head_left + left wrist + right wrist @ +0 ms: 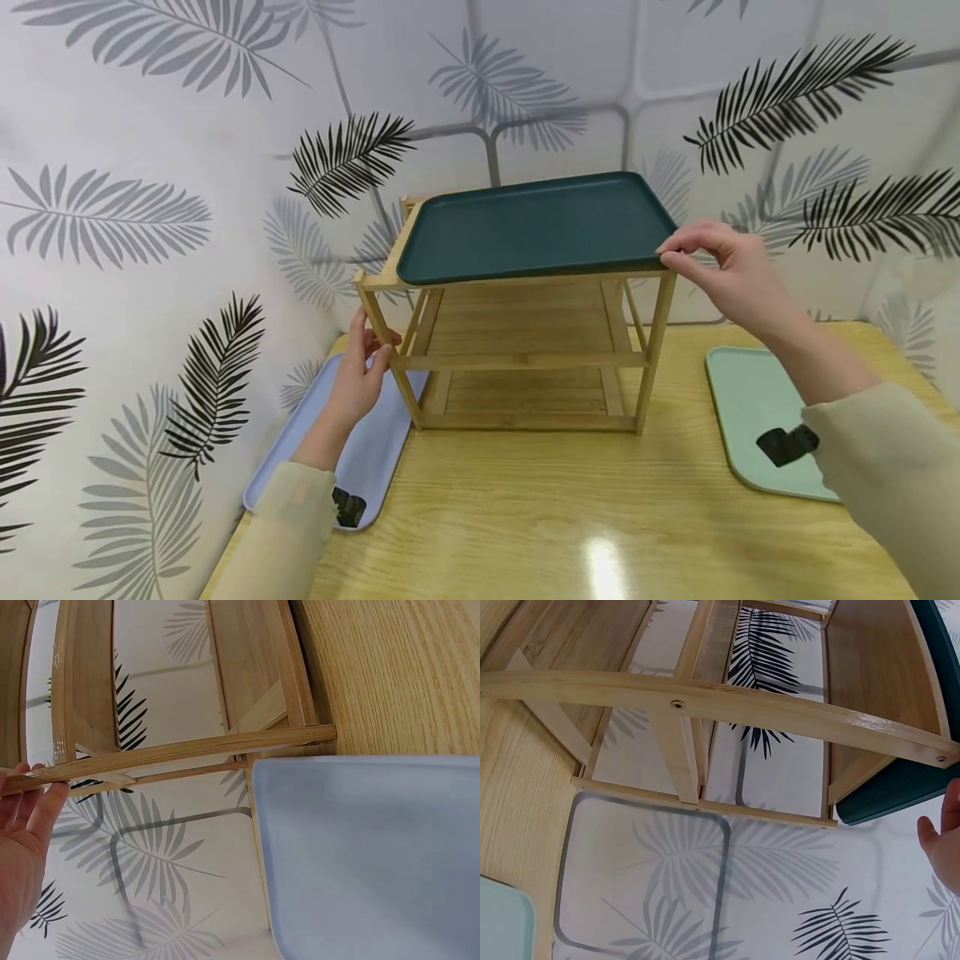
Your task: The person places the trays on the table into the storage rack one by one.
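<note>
A dark green tray (540, 225) lies on the top of a wooden rack (521, 362), its right end reaching the rack's right edge. At its front right corner my right hand (723, 267) pinches the rim between thumb and fingers. That hand (946, 840) shows only partly in the right wrist view, beside the green tray (892, 791). Lower on the other side, my left hand (363, 371) grips the rack's front left leg. The left wrist view has the fingers of my left hand (26, 847) round this wooden leg (172, 754).
A pale lilac-blue tray (371, 450) lies on the wood-grain table (540, 508) at the left, partly under my left arm. To the right is a mint green tray (757, 408), partly covered by my right sleeve. A leaf-patterned wall covering (247, 208) stands behind the rack.
</note>
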Action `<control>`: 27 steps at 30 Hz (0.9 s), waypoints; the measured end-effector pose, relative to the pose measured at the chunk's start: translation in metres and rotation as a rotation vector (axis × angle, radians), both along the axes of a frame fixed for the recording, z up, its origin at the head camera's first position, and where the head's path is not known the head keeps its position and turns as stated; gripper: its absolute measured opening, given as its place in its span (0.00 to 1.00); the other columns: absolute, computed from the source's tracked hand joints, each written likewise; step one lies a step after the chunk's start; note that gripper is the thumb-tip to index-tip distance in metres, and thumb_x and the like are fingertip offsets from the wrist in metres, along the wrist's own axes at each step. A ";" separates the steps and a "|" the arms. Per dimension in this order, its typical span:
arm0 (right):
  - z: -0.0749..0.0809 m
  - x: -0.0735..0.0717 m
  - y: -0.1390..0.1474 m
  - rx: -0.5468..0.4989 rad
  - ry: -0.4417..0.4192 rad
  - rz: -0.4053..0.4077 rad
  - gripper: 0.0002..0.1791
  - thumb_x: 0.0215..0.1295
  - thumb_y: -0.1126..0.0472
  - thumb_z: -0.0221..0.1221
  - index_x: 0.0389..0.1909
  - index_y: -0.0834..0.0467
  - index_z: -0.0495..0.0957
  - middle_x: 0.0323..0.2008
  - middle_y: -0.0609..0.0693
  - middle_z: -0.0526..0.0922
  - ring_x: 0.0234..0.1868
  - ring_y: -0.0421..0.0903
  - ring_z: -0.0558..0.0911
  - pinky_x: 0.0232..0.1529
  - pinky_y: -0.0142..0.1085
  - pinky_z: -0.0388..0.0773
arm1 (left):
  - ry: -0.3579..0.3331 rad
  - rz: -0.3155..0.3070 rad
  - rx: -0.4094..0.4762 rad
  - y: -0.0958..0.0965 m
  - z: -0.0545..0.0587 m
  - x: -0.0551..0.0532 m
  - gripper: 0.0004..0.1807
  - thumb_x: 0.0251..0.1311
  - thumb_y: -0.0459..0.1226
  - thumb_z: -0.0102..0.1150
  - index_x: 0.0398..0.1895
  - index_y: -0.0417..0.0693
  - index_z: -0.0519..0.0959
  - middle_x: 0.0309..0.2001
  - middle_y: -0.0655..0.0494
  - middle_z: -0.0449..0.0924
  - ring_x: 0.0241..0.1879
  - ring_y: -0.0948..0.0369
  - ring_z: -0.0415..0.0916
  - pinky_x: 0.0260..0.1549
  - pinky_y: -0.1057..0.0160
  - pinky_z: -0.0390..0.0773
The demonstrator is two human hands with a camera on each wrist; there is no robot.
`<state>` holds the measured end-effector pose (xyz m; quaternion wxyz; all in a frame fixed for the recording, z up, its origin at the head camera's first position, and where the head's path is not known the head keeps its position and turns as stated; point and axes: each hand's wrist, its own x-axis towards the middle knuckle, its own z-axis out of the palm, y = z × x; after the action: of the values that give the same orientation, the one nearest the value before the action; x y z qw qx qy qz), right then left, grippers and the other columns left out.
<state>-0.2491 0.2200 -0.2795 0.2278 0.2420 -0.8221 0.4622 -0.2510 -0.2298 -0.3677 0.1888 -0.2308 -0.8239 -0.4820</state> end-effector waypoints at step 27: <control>0.004 -0.023 -0.032 0.109 -0.034 -0.044 0.09 0.69 0.60 0.59 0.43 0.60 0.83 0.39 0.51 0.80 0.43 0.43 0.70 0.37 0.36 0.68 | -0.020 -0.001 0.037 -0.008 -0.017 -0.013 0.33 0.71 0.25 0.43 0.75 0.46 0.46 0.46 0.35 0.75 0.52 0.41 0.75 0.39 0.47 0.77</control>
<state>-0.2721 0.1883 -0.2754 0.2105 0.2278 -0.8549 0.4158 -0.2640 -0.2382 -0.3850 0.1848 -0.2228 -0.8166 -0.4993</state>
